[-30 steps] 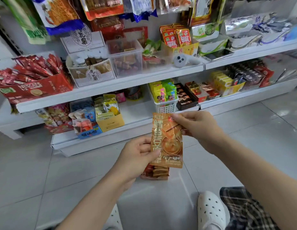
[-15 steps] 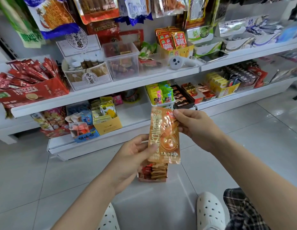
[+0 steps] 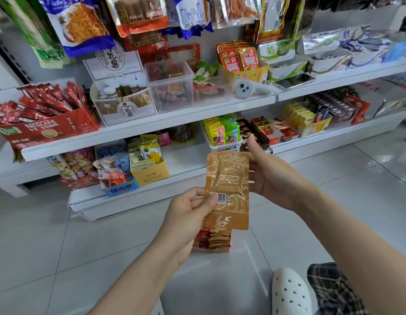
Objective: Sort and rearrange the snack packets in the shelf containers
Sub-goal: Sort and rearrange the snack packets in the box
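Left hand (image 3: 188, 214) curled around the lower left edge of an orange snack packet (image 3: 227, 189), thumb pressed on the face near the white barcode label. Right hand (image 3: 272, 176) behind the packet's right edge, thumb raised and free; cannot tell how the fingers grip, as hidden by the packet. Packet held upright in the air in front of the shelves, printed back side toward the camera, above the tiled floor (image 3: 49, 246).

Directly below the packet, on the floor, a small open box of similar packets (image 3: 216, 239), partly hidden by the left hand.

Behind the hands, the lower shelf (image 3: 188, 164) with a yellow carton of mango-print sachets (image 3: 149, 164) toward its left part, a blue box (image 3: 120, 180) just beside that carton on the left, and a white basket of bright yellow and green packets (image 3: 222, 135) near the middle. On the upper shelf (image 3: 152, 126), a red coffee-stick box (image 3: 47, 126) at the left end, a clear plastic container (image 3: 170, 87) near the middle, and a white handheld controller (image 3: 249, 89) lying to its right. Large bags hanging above the upper shelf.

At the bottom right, a white perforated shoe (image 3: 290, 292) on the floor and a plaid trouser leg (image 3: 331, 289) beside it.
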`<act>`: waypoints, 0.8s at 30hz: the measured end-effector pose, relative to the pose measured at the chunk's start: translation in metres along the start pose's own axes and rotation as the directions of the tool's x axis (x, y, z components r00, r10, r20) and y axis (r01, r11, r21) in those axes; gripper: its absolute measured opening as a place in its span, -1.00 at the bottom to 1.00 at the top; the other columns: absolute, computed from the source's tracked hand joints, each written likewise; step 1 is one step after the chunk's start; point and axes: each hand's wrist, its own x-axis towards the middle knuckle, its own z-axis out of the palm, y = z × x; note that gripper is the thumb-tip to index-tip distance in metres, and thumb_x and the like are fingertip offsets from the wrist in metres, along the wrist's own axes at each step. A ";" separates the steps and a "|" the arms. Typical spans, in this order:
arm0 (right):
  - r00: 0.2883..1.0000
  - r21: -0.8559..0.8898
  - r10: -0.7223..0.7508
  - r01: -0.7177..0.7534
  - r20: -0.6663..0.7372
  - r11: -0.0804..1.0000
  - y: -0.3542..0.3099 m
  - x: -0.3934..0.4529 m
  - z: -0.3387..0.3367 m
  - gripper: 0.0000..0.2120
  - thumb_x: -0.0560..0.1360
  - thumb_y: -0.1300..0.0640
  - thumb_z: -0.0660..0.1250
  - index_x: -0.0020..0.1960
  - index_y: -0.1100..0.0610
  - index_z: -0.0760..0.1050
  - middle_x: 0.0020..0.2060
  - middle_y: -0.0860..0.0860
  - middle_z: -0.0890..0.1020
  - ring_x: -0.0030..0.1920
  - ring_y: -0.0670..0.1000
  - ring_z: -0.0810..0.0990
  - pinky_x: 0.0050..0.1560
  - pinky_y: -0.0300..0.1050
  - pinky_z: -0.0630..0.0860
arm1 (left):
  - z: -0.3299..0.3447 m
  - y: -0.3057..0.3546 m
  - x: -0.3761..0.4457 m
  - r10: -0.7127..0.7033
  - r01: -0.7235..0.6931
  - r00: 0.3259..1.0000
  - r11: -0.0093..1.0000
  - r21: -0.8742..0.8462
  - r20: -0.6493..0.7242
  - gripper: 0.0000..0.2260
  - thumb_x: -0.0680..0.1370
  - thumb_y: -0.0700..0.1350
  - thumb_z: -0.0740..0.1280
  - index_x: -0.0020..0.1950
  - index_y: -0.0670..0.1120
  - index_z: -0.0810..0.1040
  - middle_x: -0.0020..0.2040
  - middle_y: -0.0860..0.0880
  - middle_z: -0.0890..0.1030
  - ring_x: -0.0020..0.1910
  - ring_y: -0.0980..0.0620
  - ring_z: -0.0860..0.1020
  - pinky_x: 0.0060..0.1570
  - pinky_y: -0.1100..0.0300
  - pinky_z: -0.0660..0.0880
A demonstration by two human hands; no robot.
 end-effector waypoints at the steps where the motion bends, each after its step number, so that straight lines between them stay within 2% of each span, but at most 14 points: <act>1: 0.999 -0.110 -0.045 0.042 -0.027 0.993 0.003 0.000 -0.001 -0.51 0.52 -0.20 0.22 0.15 0.18 0.62 -0.04 0.07 0.70 0.00 0.03 0.67 0.00 -0.10 0.62 | -0.001 0.000 0.000 0.025 -0.024 0.999 0.999 0.034 -0.023 -0.95 0.56 -0.25 0.34 -0.02 -0.21 0.58 -0.09 -0.18 0.71 -0.21 0.00 0.68 -0.31 0.23 0.58; 2: 0.994 -0.185 -0.095 0.084 -0.053 0.979 0.005 0.000 -0.002 -0.61 0.54 -0.10 0.27 0.12 0.19 0.63 -0.04 0.07 0.71 0.01 0.03 0.67 -0.02 -0.14 0.62 | -0.002 -0.001 0.001 0.046 -0.044 0.998 0.997 0.068 -0.039 -0.94 0.56 -0.24 0.34 -0.01 -0.20 0.59 -0.10 -0.16 0.72 -0.19 -0.01 0.68 -0.31 0.24 0.57; 4: 0.981 -0.214 -0.151 0.123 -0.122 0.969 0.009 -0.001 -0.002 -0.75 0.55 0.04 0.31 0.05 0.19 0.65 -0.07 0.06 0.72 -0.02 0.00 0.68 -0.06 -0.17 0.61 | -0.001 -0.001 0.001 0.071 -0.064 0.996 0.990 0.127 -0.048 -0.94 0.57 -0.22 0.34 -0.01 -0.19 0.59 -0.11 -0.13 0.72 -0.17 -0.01 0.69 -0.32 0.26 0.55; 8: 0.977 -0.217 -0.138 0.101 -0.163 0.971 0.009 0.002 -0.004 -0.78 0.55 0.06 0.33 0.02 0.18 0.67 -0.08 0.03 0.72 -0.05 -0.05 0.68 -0.03 -0.18 0.58 | -0.002 0.000 0.001 0.052 -0.051 0.999 0.989 0.140 -0.005 -0.88 0.55 -0.16 0.35 0.03 -0.19 0.59 -0.09 -0.12 0.72 -0.12 -0.03 0.69 -0.26 0.24 0.57; 10: 0.980 -0.156 -0.099 0.073 -0.171 0.985 0.008 0.003 -0.005 -0.77 0.55 0.05 0.33 0.03 0.19 0.66 -0.09 0.02 0.72 -0.04 -0.04 0.67 -0.01 -0.16 0.56 | -0.002 0.002 0.000 0.016 -0.019 0.999 0.997 0.077 0.039 -0.76 0.52 -0.06 0.35 0.09 -0.18 0.60 -0.02 -0.13 0.71 -0.01 -0.06 0.67 -0.05 0.11 0.60; 12: 0.987 -0.033 -0.054 0.049 -0.150 0.998 0.007 0.003 -0.004 -0.74 0.55 0.06 0.31 0.07 0.22 0.64 -0.14 0.02 0.69 -0.06 -0.04 0.64 0.03 -0.12 0.54 | -0.002 0.006 0.000 -0.094 0.104 0.989 0.991 -0.086 0.113 -0.61 0.53 0.09 0.27 0.19 -0.16 0.59 0.09 -0.18 0.67 0.14 -0.12 0.63 0.21 -0.05 0.52; 14: 0.997 0.117 -0.056 0.062 -0.059 0.991 0.007 0.003 0.000 -0.72 0.53 0.07 0.29 0.09 0.25 0.59 -0.19 0.02 0.64 -0.09 -0.04 0.59 0.10 -0.08 0.50 | -0.001 0.011 -0.001 -0.203 0.256 0.947 0.946 -0.201 0.249 -0.52 0.53 0.19 0.23 0.23 -0.16 0.57 0.17 -0.24 0.63 0.22 -0.19 0.58 0.33 -0.16 0.40; 16: 0.993 0.214 -0.093 0.077 0.066 0.974 0.010 0.001 0.007 -0.77 0.52 0.06 0.27 0.04 0.20 0.56 -0.24 0.02 0.59 -0.15 -0.05 0.55 0.00 -0.09 0.51 | 0.001 0.009 -0.004 -0.223 0.331 0.884 0.920 -0.212 0.410 -0.57 0.53 0.11 0.32 0.25 -0.18 0.58 0.15 -0.24 0.63 0.20 -0.19 0.59 0.36 -0.17 0.37; 17: 0.988 0.236 -0.103 0.075 0.111 0.969 0.012 0.001 0.012 -0.80 0.52 0.07 0.26 0.00 0.19 0.55 -0.25 0.02 0.58 -0.19 -0.07 0.55 -0.13 -0.13 0.53 | 0.002 0.005 -0.004 -0.213 0.352 0.864 0.903 -0.246 0.456 -0.61 0.51 0.02 0.36 0.24 -0.20 0.59 0.06 -0.21 0.65 0.10 -0.16 0.62 0.32 -0.15 0.43; 19: 0.985 0.228 -0.111 0.079 0.134 0.971 0.012 0.000 0.017 -0.83 0.50 0.10 0.28 -0.06 0.18 0.58 -0.24 0.03 0.60 -0.24 -0.09 0.56 -0.34 -0.22 0.49 | 0.004 0.000 -0.003 -0.181 0.361 0.867 0.871 -0.334 0.464 -0.76 0.53 -0.11 0.38 0.12 -0.23 0.64 -0.16 -0.13 0.61 -0.16 -0.04 0.62 0.08 -0.05 0.59; 20: 0.989 0.198 -0.106 0.084 0.103 0.977 0.010 0.000 0.016 -0.83 0.49 0.12 0.30 -0.05 0.17 0.61 -0.21 0.04 0.64 -0.23 -0.08 0.58 -0.33 -0.22 0.51 | 0.006 -0.001 -0.002 -0.168 0.328 0.894 0.877 -0.350 0.416 -0.81 0.51 -0.15 0.38 0.04 -0.23 0.66 -0.21 -0.12 0.61 -0.24 -0.01 0.61 -0.04 0.02 0.63; 22: 0.997 0.117 -0.073 0.070 0.022 0.991 0.004 0.003 0.009 -0.78 0.50 0.07 0.31 0.04 0.14 0.65 -0.10 0.08 0.68 -0.13 0.00 0.62 -0.13 -0.10 0.58 | 0.005 0.001 0.004 -0.147 0.221 0.957 0.928 -0.299 0.249 -0.79 0.43 -0.18 0.38 0.03 -0.23 0.62 -0.14 -0.17 0.67 -0.25 -0.03 0.65 -0.23 0.10 0.64; 24: 0.999 0.085 -0.028 0.030 -0.034 0.996 -0.002 0.006 -0.003 -0.58 0.52 -0.14 0.24 0.18 0.11 0.62 0.04 0.13 0.68 0.01 0.07 0.64 0.05 -0.01 0.59 | -0.002 0.000 0.011 -0.095 0.110 0.992 0.972 -0.206 0.083 -0.75 0.40 -0.18 0.41 0.05 -0.22 0.57 -0.06 -0.20 0.69 -0.20 -0.04 0.68 -0.33 0.14 0.60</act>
